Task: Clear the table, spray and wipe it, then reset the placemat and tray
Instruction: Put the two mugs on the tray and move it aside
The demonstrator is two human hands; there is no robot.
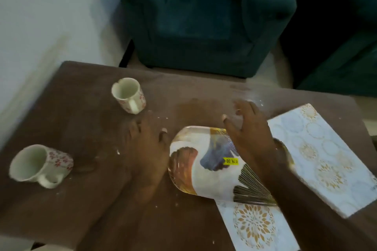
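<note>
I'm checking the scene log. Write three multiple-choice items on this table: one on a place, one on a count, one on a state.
1. Where does the tray lie?
A. Partly on the placemat
B. On the armchair
C. Under a mug

2. How many mugs are on the table?
A. One
B. Two
C. Four

3. How does the near mug stand?
A. Upside down
B. Stacked on the far mug
C. Tipped on its side

Key: 1 A, the tray's right part overlaps the patterned mat. 2 B, the far mug and the near one. 3 C, its mouth faces sideways.
</note>
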